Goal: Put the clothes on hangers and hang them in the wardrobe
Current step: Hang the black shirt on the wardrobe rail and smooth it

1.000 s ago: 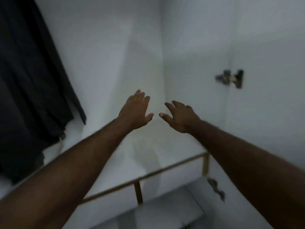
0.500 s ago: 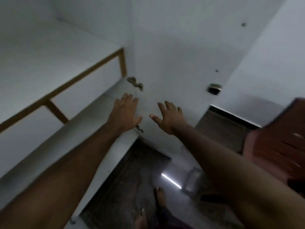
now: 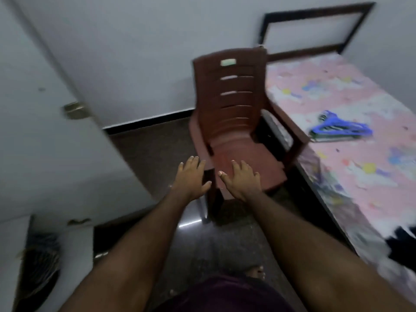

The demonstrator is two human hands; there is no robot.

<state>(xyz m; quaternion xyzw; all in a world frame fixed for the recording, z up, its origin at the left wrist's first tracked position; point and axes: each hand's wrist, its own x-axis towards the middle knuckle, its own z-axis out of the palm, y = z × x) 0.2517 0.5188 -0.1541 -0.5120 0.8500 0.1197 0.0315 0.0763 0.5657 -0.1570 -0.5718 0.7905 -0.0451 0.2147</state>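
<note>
Pink patterned bed, right of both empty, spread hands: blue plastic hangers lie forward-right, long axis crosswise, nearer right hand than left hand.

Whole view motion-blurred; bedsheet print unreadable. Dark clothes on bed cut off at right edge. Blue hangers smeared, count unclear. Striped bundle lower left blurred, unidentifiable. Wardrobe door cropped at left edge

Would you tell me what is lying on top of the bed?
On the bed lie blue hangers and, at the near edge, dark clothing, partly cut off by the frame.
</note>
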